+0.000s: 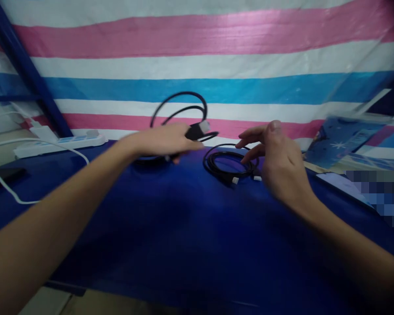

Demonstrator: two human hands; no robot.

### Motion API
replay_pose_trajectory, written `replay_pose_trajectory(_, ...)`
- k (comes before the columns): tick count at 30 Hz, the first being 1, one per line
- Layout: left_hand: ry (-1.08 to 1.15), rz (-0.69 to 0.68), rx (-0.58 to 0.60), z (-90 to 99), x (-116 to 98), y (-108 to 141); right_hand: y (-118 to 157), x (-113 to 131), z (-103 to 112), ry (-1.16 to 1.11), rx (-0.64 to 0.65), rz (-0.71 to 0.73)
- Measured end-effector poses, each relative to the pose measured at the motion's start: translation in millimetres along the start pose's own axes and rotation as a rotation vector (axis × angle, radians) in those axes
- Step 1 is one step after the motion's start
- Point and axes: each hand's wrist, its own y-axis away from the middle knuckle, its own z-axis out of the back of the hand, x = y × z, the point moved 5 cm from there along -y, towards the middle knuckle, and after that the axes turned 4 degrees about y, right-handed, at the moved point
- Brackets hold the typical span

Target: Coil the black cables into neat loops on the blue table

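My left hand (166, 140) is closed on a black cable (184, 93), whose loops rise above the hand over the table. A black plug (199, 129) with a pale end sticks out beside my fingers. Beneath this hand some black cable (151, 161) shows in part on the tabletop, mostly hidden. To the right lies a second black cable, coiled (213, 168), with two plug ends (235, 180) at its front edge. My right hand (279, 157) hovers at the right side of that coil, its fingers apart and holding nothing; whether a fingertip touches the coil I cannot tell.
The dark blue table (184, 236) backs onto a striped plastic sheet (216, 61). At the left stand a white power strip (62, 144), a white cord (6, 186) and a dark flat object (5, 177). A phone-like slab (343, 188) and a blue packet (338, 142) are at right.
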Motion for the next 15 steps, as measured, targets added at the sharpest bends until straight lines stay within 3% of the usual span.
replay_pose_trajectory(3,-0.35,0.159,-0.04,28.2,48.4,-20.4,-0.4,1.3,1.7,0.103,0.011,0.04)
replay_pose_trajectory(5,-0.435,0.245,0.067,26.7,81.8,-27.8,1.4,2.5,-2.7,0.171,0.046,0.077)
replay_pose_trajectory(7,-0.425,0.246,0.189,18.3,104.1,-27.6,3.1,2.2,-8.1,0.222,0.086,0.107)
replay_pose_trajectory(10,-0.334,0.246,0.287,12.3,117.4,-18.9,4.0,0.3,-12.2,0.259,0.123,0.126)
replay_pose_trajectory(15,-0.324,0.332,0.366,22.5,122.4,-2.4,2.1,2.4,-7.4,0.249,0.085,0.14)
